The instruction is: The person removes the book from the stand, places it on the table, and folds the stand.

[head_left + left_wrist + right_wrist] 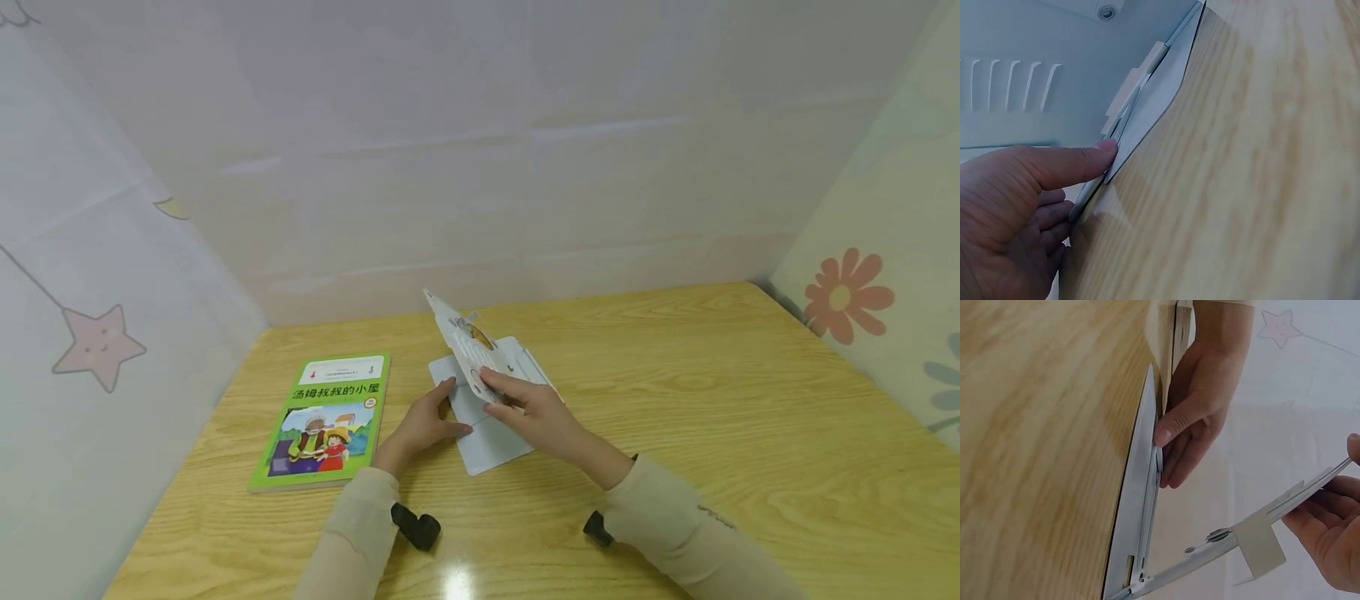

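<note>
A white folding stand (495, 448), which looks like a book stand, lies on the table with one panel tilted up. A printed picture shows on the raised panel (463, 348). My left hand (422, 427) pinches the left edge of the base, its thumb on top, as the left wrist view shows near the thumb (1079, 165). With thumb and fingers, my right hand (546, 421) holds the near edge of the raised panel. In the right wrist view a hinge (1140, 584) joins panel and base, and a small flap (1260, 544) sticks out from the panel.
A green-bordered book (322, 425) with a cartoon cover lies flat to the left of the stand. The wooden table (712, 400) meets a pale draped backdrop (487, 208) behind and at both sides.
</note>
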`<action>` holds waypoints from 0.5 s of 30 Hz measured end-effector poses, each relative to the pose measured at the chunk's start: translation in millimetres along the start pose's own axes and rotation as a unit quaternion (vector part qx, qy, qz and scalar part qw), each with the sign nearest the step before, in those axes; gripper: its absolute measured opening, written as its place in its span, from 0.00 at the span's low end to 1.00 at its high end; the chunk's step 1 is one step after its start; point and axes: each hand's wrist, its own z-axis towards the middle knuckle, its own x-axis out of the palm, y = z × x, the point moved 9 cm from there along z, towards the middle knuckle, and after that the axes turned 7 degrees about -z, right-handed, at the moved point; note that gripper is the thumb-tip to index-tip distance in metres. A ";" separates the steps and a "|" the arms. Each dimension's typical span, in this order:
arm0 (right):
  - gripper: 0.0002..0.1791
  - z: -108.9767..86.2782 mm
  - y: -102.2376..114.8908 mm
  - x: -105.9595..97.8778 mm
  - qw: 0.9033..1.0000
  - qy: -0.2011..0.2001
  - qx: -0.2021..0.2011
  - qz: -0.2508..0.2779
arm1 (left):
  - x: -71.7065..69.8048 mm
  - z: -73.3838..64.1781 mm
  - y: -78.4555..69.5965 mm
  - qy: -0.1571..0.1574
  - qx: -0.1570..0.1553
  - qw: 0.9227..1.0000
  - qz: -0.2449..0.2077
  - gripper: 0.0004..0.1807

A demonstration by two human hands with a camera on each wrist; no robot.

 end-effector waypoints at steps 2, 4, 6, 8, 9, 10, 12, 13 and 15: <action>0.25 0.3 2.2 4.2 1.000 0.010 -0.004 -0.024 | -0.6 -0.4 -1.3 0.000 0.005 1.000 -0.003 0.45; 0.25 0.3 4.5 7.8 0.999 0.017 -0.011 -0.042 | -1.2 -0.7 -1.4 -0.001 0.004 1.000 -0.008 0.45; 0.25 0.5 7.2 10.8 0.998 0.021 -0.020 -0.053 | -1.6 -1.1 -0.1 -0.002 -0.002 1.000 -0.013 0.44; 0.25 0.5 9.5 13.3 0.997 0.023 -0.028 -0.071 | -2.4 -1.1 0.9 -0.005 -0.002 1.000 -0.020 0.41; 0.25 0.4 10.3 14.6 0.996 0.025 -0.030 -0.081 | -3.1 -1.1 2.2 -0.009 -0.008 1.000 -0.027 0.40; 0.25 0.1 10.4 16.3 0.995 0.028 -0.032 -0.092 | -4.1 -1.1 2.7 -0.012 -0.007 0.999 -0.036 0.38; 0.26 -0.6 11.9 19.2 0.992 0.034 -0.037 -0.115 | -6.4 -0.3 3.4 -0.022 0.001 0.998 -0.064 0.35; 0.26 -1.1 12.8 20.9 0.990 0.038 -0.040 -0.127 | -7.7 -0.1 3.8 -0.027 0.004 0.996 -0.083 0.33; 0.26 -1.8 13.6 24.2 0.988 0.044 -0.043 -0.140 | -11.1 -0.7 3.9 -0.040 0.014 0.992 -0.123 0.32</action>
